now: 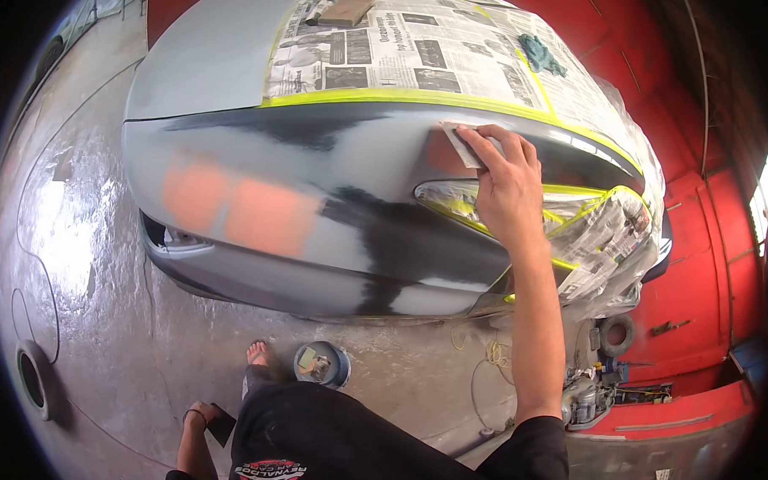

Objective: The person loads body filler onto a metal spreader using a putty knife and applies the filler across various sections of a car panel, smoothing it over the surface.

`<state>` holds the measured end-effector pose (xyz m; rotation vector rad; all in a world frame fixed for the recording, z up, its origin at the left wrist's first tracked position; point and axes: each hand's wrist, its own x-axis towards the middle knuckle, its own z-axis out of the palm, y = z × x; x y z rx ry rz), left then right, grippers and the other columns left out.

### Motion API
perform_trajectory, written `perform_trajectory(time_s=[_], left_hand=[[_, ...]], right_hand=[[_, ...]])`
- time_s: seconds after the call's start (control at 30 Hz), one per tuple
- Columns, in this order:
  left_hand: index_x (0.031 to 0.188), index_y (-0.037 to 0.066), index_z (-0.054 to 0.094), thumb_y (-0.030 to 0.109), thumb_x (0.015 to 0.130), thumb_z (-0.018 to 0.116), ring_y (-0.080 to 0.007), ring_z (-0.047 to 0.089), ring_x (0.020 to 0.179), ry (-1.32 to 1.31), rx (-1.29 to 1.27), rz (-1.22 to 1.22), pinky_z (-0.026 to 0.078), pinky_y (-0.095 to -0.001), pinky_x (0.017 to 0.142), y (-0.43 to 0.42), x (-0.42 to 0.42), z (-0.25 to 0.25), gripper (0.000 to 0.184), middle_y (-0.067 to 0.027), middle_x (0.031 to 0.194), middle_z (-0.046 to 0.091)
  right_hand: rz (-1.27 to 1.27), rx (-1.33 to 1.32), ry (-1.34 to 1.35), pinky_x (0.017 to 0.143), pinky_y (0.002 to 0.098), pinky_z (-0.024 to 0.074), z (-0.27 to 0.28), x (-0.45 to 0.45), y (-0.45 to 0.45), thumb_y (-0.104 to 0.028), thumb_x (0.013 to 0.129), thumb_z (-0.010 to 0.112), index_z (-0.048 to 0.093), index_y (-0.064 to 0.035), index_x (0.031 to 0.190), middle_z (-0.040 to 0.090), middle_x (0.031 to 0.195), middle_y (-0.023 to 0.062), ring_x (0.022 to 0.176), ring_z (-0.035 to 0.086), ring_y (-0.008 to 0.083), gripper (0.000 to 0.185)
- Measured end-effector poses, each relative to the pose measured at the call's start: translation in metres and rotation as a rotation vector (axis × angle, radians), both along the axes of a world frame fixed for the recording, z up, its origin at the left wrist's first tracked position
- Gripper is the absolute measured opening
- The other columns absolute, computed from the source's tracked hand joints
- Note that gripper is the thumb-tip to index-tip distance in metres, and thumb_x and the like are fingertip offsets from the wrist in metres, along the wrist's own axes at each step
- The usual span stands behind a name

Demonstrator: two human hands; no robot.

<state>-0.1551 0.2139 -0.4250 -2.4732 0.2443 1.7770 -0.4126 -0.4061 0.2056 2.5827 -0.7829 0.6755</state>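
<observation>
My right hand (506, 172) presses a pale sanding sheet (462, 144) against the upper side of the car panel (378, 155), just above the taped light opening (453, 198). Its fingers are bent over the sheet. Grey, black and orange-red patches cover the panel. Low on the left, my left hand (204, 414) hangs beside my body, its fingers round a dark flat sheet (222, 426). Newspaper (391, 50) edged with yellow tape covers the top of the car.
A brown block (347, 10) and a green cloth (541, 56) lie on the newspaper. On the floor are a bucket (339, 368), a tire (35, 380), thin hoses and a compressor (583, 399). Another tire (617, 334) is by the red wall.
</observation>
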Motion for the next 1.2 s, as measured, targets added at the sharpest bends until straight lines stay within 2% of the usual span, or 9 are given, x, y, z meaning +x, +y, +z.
perform_trajectory(time_s=[0.23,0.37,0.47,0.57,0.77,0.87,0.97,1.07,1.2], left_hand=[[0.12,-0.004,0.085,0.035,0.079,0.091,-0.0331,0.081,0.116,-0.019,0.015,0.029,0.062,-0.0423,0.099,0.008,-0.004,0.014,0.057,-0.0208,0.123,0.084],[0.12,-0.003,0.085,0.036,0.078,0.092,-0.033,0.081,0.118,-0.007,0.044,0.074,0.062,-0.0418,0.1,0.006,-0.001,0.036,0.058,-0.0206,0.123,0.084],[0.12,-0.003,0.084,0.036,0.078,0.092,-0.0331,0.081,0.119,-0.016,0.032,0.036,0.062,-0.0417,0.1,0.009,0.001,0.024,0.059,-0.0209,0.124,0.084],[0.119,-0.008,0.082,0.033,0.08,0.091,-0.0372,0.081,0.089,-0.003,-0.07,-0.014,0.064,-0.0496,0.073,0.014,0.006,0.008,0.057,-0.0203,0.111,0.083],[0.123,-0.008,0.082,0.033,0.079,0.091,-0.0381,0.082,0.095,-0.069,-0.022,0.0,0.065,-0.0514,0.079,0.004,0.01,0.023,0.061,-0.0223,0.117,0.083],[0.125,-0.009,0.081,0.033,0.078,0.092,-0.0392,0.082,0.101,-0.049,-0.06,-0.024,0.066,-0.0518,0.083,0.008,0.017,0.018,0.064,-0.0235,0.121,0.083],[0.121,-0.002,0.085,0.036,0.078,0.093,-0.0358,0.081,0.117,-0.079,-0.014,0.0,0.063,-0.0436,0.101,0.004,0.015,0.03,0.058,-0.0209,0.123,0.084],[0.121,-0.004,0.084,0.036,0.078,0.093,-0.0355,0.081,0.117,-0.063,-0.006,0.022,0.063,-0.0436,0.099,-0.008,0.016,0.041,0.059,-0.021,0.123,0.084],[0.127,-0.013,0.078,0.034,0.081,0.092,-0.0412,0.083,0.098,-0.043,-0.072,-0.015,0.067,-0.0504,0.079,0.002,0.021,0.01,0.067,-0.0251,0.122,0.082]], right_hand=[[-0.031,0.003,0.041,0.111,0.0529,0.0512,-0.001,0.006,-0.012,0.0,0.095,0.072,0.076,-0.0306,0.145,0.067,0.144,0.0035,0.134,0.061,0.0387,0.058],[-0.019,-0.027,0.004,0.112,0.0533,0.0504,-0.014,0.002,-0.006,0.002,0.092,0.072,0.076,-0.0284,0.145,0.066,0.145,0.0041,0.135,0.059,0.0386,0.061],[0.007,-0.09,-0.031,0.114,0.0536,0.0488,-0.04,-0.004,0.001,0.003,0.088,0.072,0.076,-0.0249,0.145,0.065,0.145,0.0053,0.135,0.056,0.0391,0.064],[0.038,-0.15,-0.112,0.117,0.0528,0.0474,-0.085,-0.017,0.004,0.002,0.088,0.072,0.078,-0.0259,0.143,0.064,0.146,0.0041,0.138,0.055,0.0386,0.062],[-0.019,-0.113,-0.121,0.119,0.05,0.0443,-0.129,-0.038,0.026,0.0,0.093,0.076,0.078,-0.0268,0.142,0.064,0.147,0.0031,0.142,0.055,0.0356,0.056],[-0.012,-0.142,-0.177,0.122,0.05,0.0428,-0.108,-0.045,0.026,0.001,0.094,0.077,0.078,-0.0262,0.144,0.065,0.145,0.0046,0.142,0.056,0.0341,0.057],[-0.021,-0.202,-0.245,0.125,0.049,0.0411,-0.054,-0.057,0.014,0.006,0.093,0.076,0.076,-0.0236,0.149,0.066,0.143,0.0079,0.142,0.057,0.0329,0.064],[-0.034,-0.205,-0.338,0.125,0.0469,0.0433,0.015,-0.071,0.003,0.011,0.096,0.062,0.073,-0.0201,0.154,0.066,0.148,0.011,0.141,0.059,0.0335,0.067],[-0.007,-0.234,-0.363,0.122,0.044,0.0488,0.069,-0.081,-0.008,0.005,0.102,0.064,0.072,-0.0192,0.154,0.066,0.152,0.0122,0.141,0.06,0.0318,0.058]])
